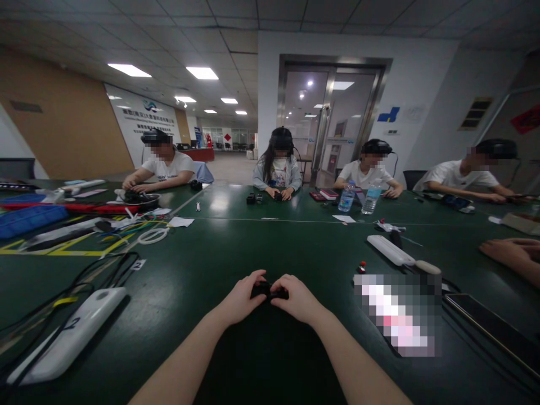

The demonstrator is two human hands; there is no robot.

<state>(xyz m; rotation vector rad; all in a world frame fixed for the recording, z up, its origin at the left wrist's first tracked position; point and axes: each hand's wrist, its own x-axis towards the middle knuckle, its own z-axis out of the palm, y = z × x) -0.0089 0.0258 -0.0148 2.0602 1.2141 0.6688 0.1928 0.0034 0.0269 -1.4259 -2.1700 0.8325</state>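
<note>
Near the middle of the dark green table, my left hand curls its fingers and thumb round a small black object. Opposite it, my right hand pinches a black part between thumb and fingers. The two black pieces sit side by side, close to the tabletop. Whether they are joined cannot be made out, and my fingers cover much of both. Their exact kind is too dark and small to tell.
To the left lies a white power strip with black cables. On the right are another white power strip, a phone and a blurred-out screen. Water bottles stand farther back. Several people sit round the table; a co-worker's hands rest at right.
</note>
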